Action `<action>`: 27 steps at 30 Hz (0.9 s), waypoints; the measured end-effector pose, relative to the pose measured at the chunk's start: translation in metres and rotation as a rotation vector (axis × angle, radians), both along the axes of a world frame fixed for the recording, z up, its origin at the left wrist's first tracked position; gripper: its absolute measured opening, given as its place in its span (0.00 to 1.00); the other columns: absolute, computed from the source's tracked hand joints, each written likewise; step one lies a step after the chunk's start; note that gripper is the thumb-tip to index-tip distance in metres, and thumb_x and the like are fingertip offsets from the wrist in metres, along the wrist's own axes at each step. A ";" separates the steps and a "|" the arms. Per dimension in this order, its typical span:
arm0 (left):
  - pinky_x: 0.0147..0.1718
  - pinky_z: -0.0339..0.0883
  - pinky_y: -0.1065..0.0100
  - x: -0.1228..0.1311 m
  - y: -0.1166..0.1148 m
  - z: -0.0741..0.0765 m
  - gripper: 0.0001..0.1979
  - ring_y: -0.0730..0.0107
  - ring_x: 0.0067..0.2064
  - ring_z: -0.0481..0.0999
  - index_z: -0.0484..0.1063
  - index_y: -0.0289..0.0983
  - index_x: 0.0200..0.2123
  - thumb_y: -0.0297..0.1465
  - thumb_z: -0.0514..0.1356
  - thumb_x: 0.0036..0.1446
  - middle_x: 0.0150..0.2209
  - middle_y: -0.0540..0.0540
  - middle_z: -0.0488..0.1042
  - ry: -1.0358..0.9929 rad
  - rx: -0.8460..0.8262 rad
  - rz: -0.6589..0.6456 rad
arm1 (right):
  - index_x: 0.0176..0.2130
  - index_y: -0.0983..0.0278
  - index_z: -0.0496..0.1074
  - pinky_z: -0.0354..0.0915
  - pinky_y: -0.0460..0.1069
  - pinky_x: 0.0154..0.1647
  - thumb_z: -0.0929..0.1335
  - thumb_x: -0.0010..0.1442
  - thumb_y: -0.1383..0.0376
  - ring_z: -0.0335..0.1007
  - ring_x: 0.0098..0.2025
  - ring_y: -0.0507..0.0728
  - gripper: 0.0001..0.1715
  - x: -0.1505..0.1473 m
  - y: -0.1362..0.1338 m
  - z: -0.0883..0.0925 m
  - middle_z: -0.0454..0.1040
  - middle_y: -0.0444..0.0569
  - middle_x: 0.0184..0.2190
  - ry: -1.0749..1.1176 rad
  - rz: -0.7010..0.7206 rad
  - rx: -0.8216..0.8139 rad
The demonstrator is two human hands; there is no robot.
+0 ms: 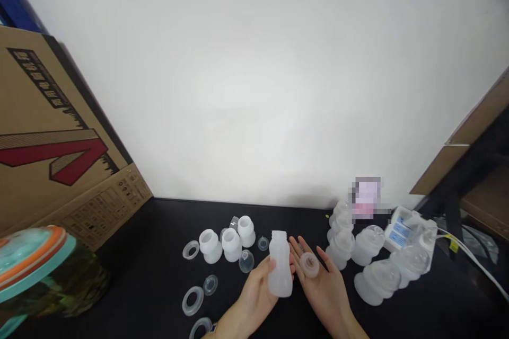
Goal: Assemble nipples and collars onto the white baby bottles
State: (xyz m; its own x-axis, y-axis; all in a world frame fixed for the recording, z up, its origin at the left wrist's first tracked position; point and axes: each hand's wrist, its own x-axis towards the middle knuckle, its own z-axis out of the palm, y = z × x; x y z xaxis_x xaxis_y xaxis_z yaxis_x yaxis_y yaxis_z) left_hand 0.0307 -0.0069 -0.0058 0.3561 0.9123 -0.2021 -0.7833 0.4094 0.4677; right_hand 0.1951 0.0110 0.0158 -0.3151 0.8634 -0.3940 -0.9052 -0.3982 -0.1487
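Nearest, we note a clear ring [193,300] lying flat on the black table [151,275]. Just beyond it, the left hand [258,288] is closed round a white bottle [280,270], which it holds upright above the table. Beside it the right hand [324,288] lies open, palm up, with a small round disc [309,265] resting on its fingers, close to the bottle. Farther back, left of the hands, three open bottles [231,244] stand in a cluster. To the right, capped bottles [374,280] sit grouped together. Behind these we record a power strip [403,233] and the white wall [254,90].
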 end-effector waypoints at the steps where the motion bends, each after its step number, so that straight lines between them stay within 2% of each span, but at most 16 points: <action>1: 0.59 0.60 0.55 0.000 0.000 -0.001 0.16 0.51 0.51 0.77 0.78 0.29 0.48 0.31 0.64 0.58 0.46 0.35 0.80 0.000 -0.005 0.005 | 0.54 0.67 0.71 0.69 0.62 0.58 0.62 0.64 0.66 0.62 0.66 0.63 0.20 0.001 0.000 -0.001 0.71 0.60 0.59 -0.009 -0.007 0.009; 4: 0.59 0.60 0.55 0.000 0.002 -0.004 0.15 0.51 0.50 0.78 0.78 0.29 0.47 0.30 0.65 0.57 0.45 0.35 0.80 -0.010 -0.020 0.012 | 0.47 0.66 0.74 0.67 0.65 0.60 0.65 0.56 0.70 0.63 0.65 0.65 0.18 0.002 -0.001 -0.004 0.73 0.59 0.58 -0.042 -0.028 0.069; 8: 0.56 0.63 0.56 0.001 0.003 -0.004 0.16 0.51 0.49 0.79 0.78 0.30 0.47 0.29 0.66 0.55 0.44 0.35 0.80 -0.015 -0.023 0.021 | 0.40 0.67 0.75 0.64 0.60 0.63 0.69 0.43 0.79 0.65 0.64 0.66 0.22 0.004 0.000 -0.005 0.75 0.61 0.56 -0.101 -0.020 0.166; 11: 0.52 0.66 0.59 0.001 0.003 -0.003 0.16 0.53 0.47 0.79 0.79 0.31 0.46 0.29 0.68 0.53 0.45 0.36 0.80 -0.001 0.005 0.008 | 0.39 0.65 0.75 0.65 0.58 0.63 0.70 0.41 0.82 0.67 0.62 0.64 0.24 0.004 0.001 -0.005 0.77 0.57 0.54 -0.166 -0.020 0.194; 13: 0.50 0.67 0.60 0.000 0.003 -0.003 0.17 0.54 0.47 0.79 0.79 0.32 0.46 0.30 0.69 0.52 0.46 0.36 0.80 0.015 0.038 -0.016 | 0.40 0.65 0.75 0.66 0.58 0.61 0.73 0.44 0.79 0.70 0.60 0.64 0.21 0.004 0.002 -0.005 0.78 0.56 0.52 -0.202 -0.029 0.180; 15: 0.50 0.67 0.59 -0.001 0.003 -0.004 0.17 0.52 0.47 0.79 0.79 0.32 0.46 0.31 0.69 0.51 0.47 0.36 0.80 0.030 0.073 -0.035 | 0.42 0.67 0.75 0.68 0.58 0.59 0.76 0.48 0.73 0.72 0.58 0.65 0.18 0.005 0.004 -0.006 0.80 0.57 0.49 -0.217 -0.017 0.144; 19: 0.52 0.66 0.55 -0.001 0.005 -0.007 0.18 0.49 0.49 0.78 0.79 0.34 0.45 0.32 0.70 0.50 0.43 0.37 0.80 0.066 0.115 -0.071 | 0.40 0.71 0.76 0.74 0.57 0.49 0.76 0.52 0.60 0.78 0.50 0.67 0.20 0.008 0.010 -0.007 0.82 0.61 0.41 -0.227 0.037 0.033; 23: 0.51 0.66 0.53 0.000 0.006 -0.009 0.19 0.48 0.48 0.79 0.80 0.34 0.44 0.34 0.72 0.48 0.41 0.38 0.80 0.094 0.157 -0.101 | 0.38 0.69 0.75 0.75 0.53 0.37 0.74 0.56 0.55 0.81 0.37 0.63 0.20 0.012 0.015 -0.006 0.82 0.59 0.35 -0.309 0.049 -0.009; 27: 0.50 0.67 0.56 -0.001 0.005 -0.009 0.17 0.51 0.46 0.79 0.80 0.34 0.43 0.32 0.71 0.48 0.41 0.38 0.80 0.114 0.163 -0.080 | 0.42 0.68 0.74 0.73 0.51 0.33 0.74 0.56 0.51 0.80 0.30 0.59 0.24 0.010 0.015 -0.006 0.83 0.56 0.34 -0.351 0.078 0.008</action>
